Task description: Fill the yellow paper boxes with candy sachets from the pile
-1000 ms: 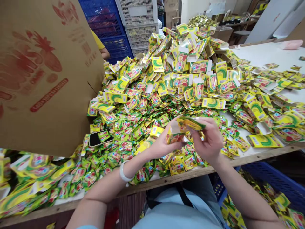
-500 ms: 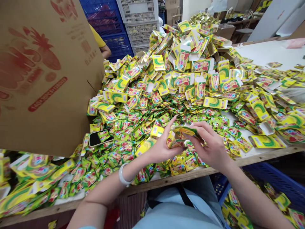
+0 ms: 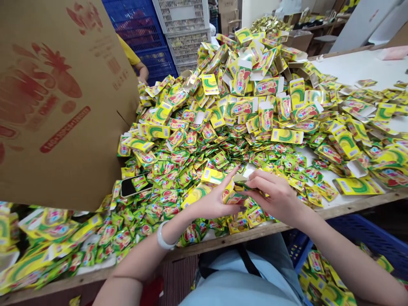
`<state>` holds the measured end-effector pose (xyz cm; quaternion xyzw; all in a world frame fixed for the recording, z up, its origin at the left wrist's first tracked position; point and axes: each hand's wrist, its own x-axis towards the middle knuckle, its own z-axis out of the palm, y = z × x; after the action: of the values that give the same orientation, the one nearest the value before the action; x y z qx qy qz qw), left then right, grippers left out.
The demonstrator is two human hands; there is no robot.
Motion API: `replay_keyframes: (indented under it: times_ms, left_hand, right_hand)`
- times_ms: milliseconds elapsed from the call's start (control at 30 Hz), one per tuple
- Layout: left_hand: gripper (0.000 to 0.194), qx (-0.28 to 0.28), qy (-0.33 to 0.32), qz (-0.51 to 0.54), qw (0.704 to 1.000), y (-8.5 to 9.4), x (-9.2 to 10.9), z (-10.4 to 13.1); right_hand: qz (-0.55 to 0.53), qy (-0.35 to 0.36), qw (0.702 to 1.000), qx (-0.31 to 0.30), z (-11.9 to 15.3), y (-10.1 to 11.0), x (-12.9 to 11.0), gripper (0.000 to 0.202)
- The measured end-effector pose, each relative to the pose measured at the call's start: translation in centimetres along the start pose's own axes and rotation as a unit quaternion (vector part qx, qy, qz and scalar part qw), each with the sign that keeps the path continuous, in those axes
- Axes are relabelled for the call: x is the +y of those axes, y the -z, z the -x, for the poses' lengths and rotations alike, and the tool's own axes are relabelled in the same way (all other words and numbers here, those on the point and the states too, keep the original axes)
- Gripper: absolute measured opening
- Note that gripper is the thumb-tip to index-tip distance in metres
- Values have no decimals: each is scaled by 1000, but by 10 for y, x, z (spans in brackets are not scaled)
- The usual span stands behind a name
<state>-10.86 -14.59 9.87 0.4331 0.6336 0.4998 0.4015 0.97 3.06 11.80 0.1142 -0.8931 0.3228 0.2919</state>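
Observation:
My left hand (image 3: 215, 203) is wrapped around a small yellow-and-green box (image 3: 228, 194), its index finger raised along the side. The box's mouth faces right. At that mouth, my right hand (image 3: 276, 197) pinches green candy sachets (image 3: 241, 182), partly inside the box; how many is hidden by the fingers. Beneath both hands lie loose green and yellow sachets (image 3: 255, 217). Another yellow box (image 3: 195, 194) lies just left of my left hand. Beyond rises a heap of flattened or open-ended yellow boxes (image 3: 244, 106).
A big brown carton (image 3: 79, 161) stands at left, with a phone (image 3: 127, 187) beside it. Behind it shows another person's yellow sleeve (image 3: 128, 51). Stacked blue crates (image 3: 137, 25) and white crates (image 3: 185, 21) stand behind. A blue crate (image 3: 372, 238) sits below the wooden table edge (image 3: 347, 208).
My right hand has moved slightly left against the box, and the sachets it pinches sit deeper in the mouth. My left hand has hardly moved.

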Motion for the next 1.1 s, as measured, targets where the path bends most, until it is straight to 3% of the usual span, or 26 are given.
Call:
replay_keyframes:
  times_ms: [100, 167, 367, 533, 567, 633, 733, 800, 867, 933, 1000, 1100]
  left_hand:
    - [107, -34, 38, -35, 998, 0, 3, 5]
    - [106, -30, 27, -69, 997, 0, 3, 7]
    - [101, -34, 32, -85, 995, -1, -4, 11]
    - [99, -55, 64, -69, 994, -12, -6, 22]
    - [95, -50, 67, -50, 995, -14, -4, 28]
    - [77, -11, 76, 0, 997, -13, -1, 44]
    - [50, 120, 107, 32, 986, -1, 1, 75]
    - [47, 213, 117, -16, 970, 10, -5, 91]
    - [46, 271, 115, -125, 948, 19, -14, 97]
    - [44, 279, 120, -242, 921, 23, -24, 95]
    - [42, 264, 132, -321, 900, 23, -32, 90]
    - [46, 256, 132, -363, 886, 20, -37, 86]
  right_hand:
    - [-77, -26, 993, -90, 1, 8, -1, 18]
    - [-101, -35, 983, -147, 0, 13, -2, 20]
    - [-107, -33, 972, -208, -2, 3, -6, 28]
    - [-131, -41, 934, -329, 3, 2, -16, 29]
    - [-148, -47, 932, -327, 7, 4, -16, 28]
    - [-200, -83, 941, -260, 18, 7, -13, 24]
    - [-203, -186, 959, -67, 29, -1, 6, 28]
    - [-119, -215, 969, -19, 27, -18, 24, 39]
    - [-40, -178, 981, -68, 16, -42, 39, 58]
    - [-6, -124, 980, -154, 1, -65, 49, 66]
    - [18, -96, 972, -214, -13, -80, 56, 56]
    - [32, -76, 973, -218, -20, -82, 62, 42]
